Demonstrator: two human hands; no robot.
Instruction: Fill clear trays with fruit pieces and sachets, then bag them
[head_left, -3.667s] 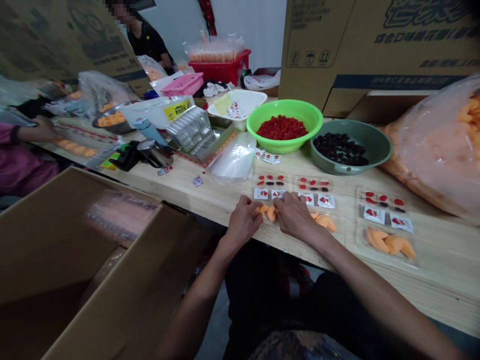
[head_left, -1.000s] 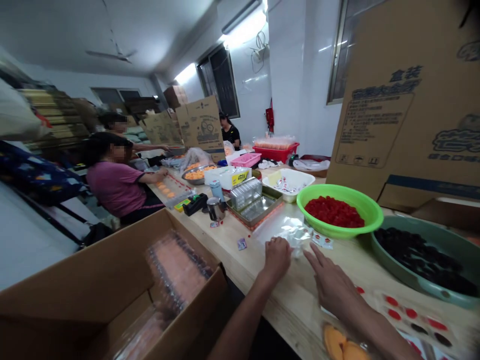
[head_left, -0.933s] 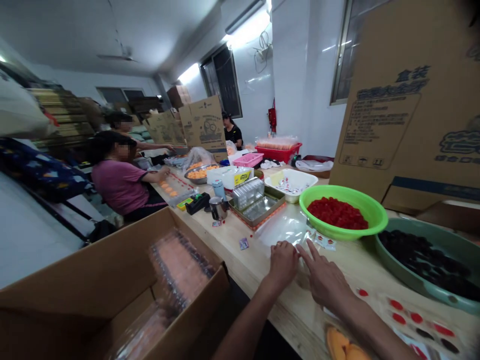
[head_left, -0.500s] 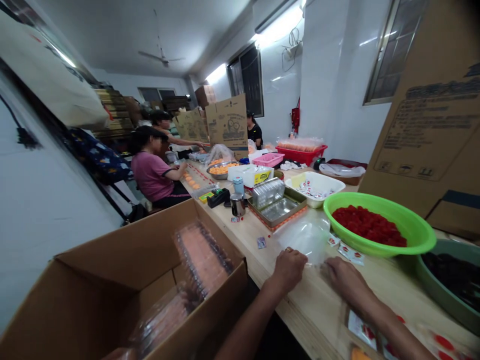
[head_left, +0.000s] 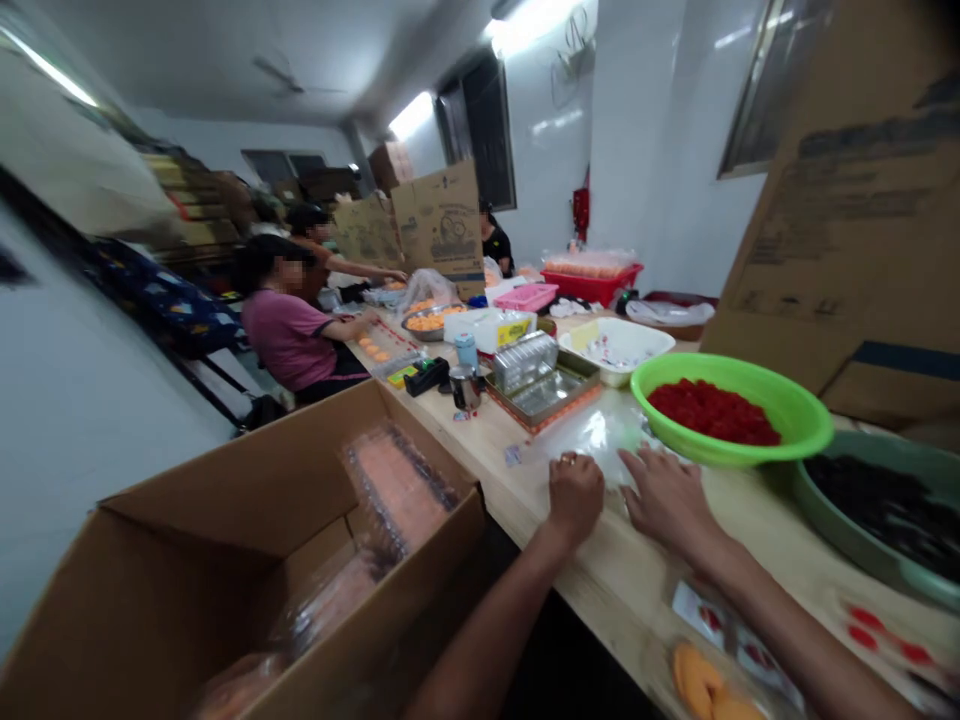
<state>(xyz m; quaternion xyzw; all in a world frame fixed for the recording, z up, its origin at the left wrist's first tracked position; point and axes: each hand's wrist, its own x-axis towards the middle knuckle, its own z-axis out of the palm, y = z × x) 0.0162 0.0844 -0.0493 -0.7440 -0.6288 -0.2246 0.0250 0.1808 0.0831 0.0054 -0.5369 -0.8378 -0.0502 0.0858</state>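
A clear plastic bag (head_left: 581, 432) lies flat on the wooden table, blurred and shiny. My left hand (head_left: 576, 492) is curled closed at the near edge of this bag, gripping it. To its right, my right hand (head_left: 664, 495) is spread over the bag's right side, fingers apart; whether the fingertips touch the plastic is unclear. Small packets beyond that hand are partly hidden by it. Beneath my right forearm lie printed sachets (head_left: 697, 612) and an orange, cookie-like piece (head_left: 705, 685) in clear wrapping.
An open cardboard box (head_left: 247, 450) with wrapped orange packs stands left. A green basin (head_left: 806, 430) of red pieces and a darker basin (head_left: 810, 510) of dark pieces stand right. Beyond are a metal tin (head_left: 551, 395), a white tray (head_left: 652, 340) and co-workers, one in a pink shirt (head_left: 289, 335).
My right hand has opened its fingers and moved up over the bag's right side. My left hand stays closed at the near edge. The view has shifted slightly.
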